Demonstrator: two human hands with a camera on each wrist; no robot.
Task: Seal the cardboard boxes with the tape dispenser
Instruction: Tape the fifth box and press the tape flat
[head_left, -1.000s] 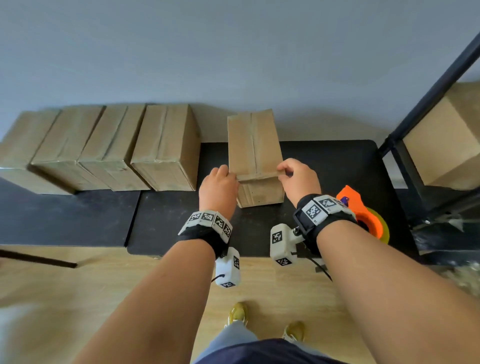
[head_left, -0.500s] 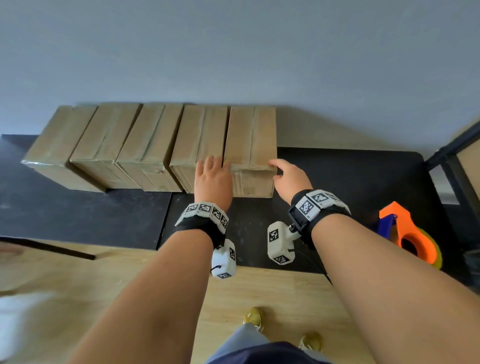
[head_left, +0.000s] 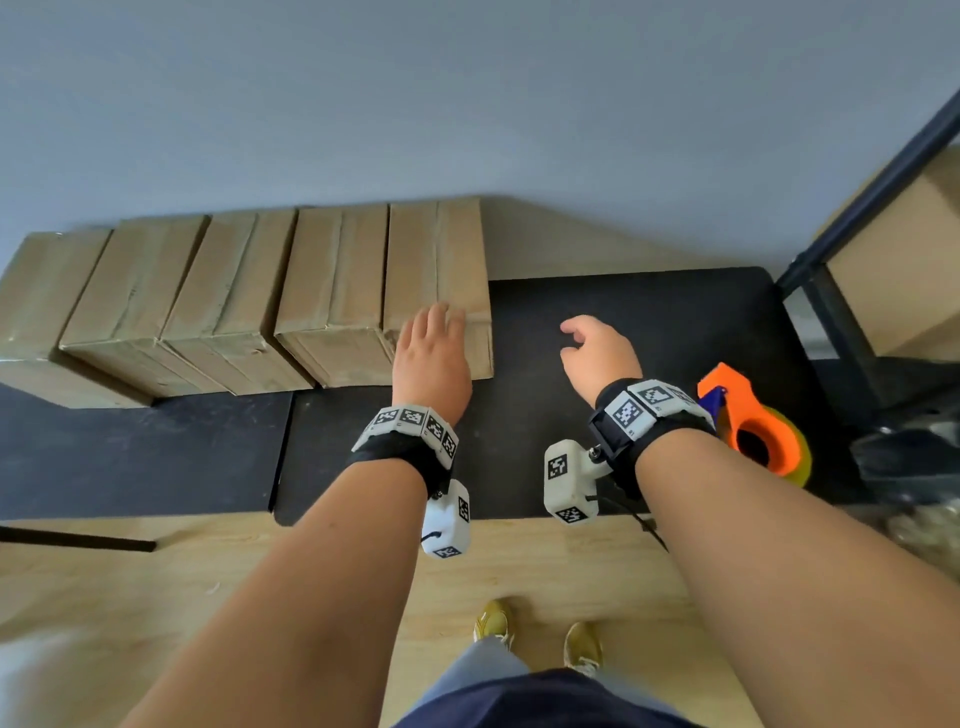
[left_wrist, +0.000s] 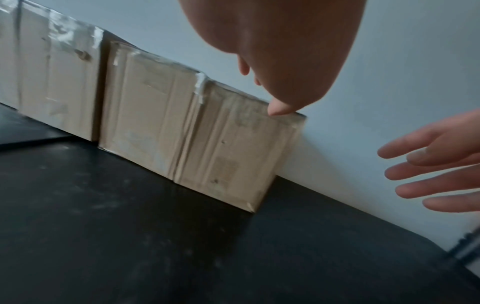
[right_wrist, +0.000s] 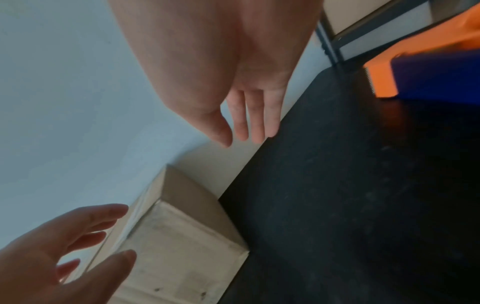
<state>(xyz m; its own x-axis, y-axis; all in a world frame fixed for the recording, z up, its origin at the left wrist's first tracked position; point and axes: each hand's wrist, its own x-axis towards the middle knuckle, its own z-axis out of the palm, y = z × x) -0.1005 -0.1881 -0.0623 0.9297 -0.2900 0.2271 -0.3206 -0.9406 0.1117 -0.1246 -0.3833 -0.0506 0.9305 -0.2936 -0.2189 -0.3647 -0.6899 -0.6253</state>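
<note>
Taped box (head_left: 439, 270) sits at right end of row of boxes (head_left: 218, 301) against wall. Left hand (head_left: 431, 358) flat on its near edge, fingers straight, together. Right hand (head_left: 597, 353) off box, fingers loosely spread, empty. Tape dispenser (head_left: 753, 426) on table (head_left: 649, 312), just right of wrist. Judged: sealed box parked; next, fetch another box.

Five taped cardboard boxes (head_left: 332, 291) in row vs wall; orange tape dispenser (head_left: 753, 431) lies well right, on black table.

Orange plastic tape dispenser (head_left: 756, 426) partly hidden behind right wrist; leftmost brown cardboard box (head_left: 36, 306) cut by frame's left edge; lower-left corner blurred.
</note>
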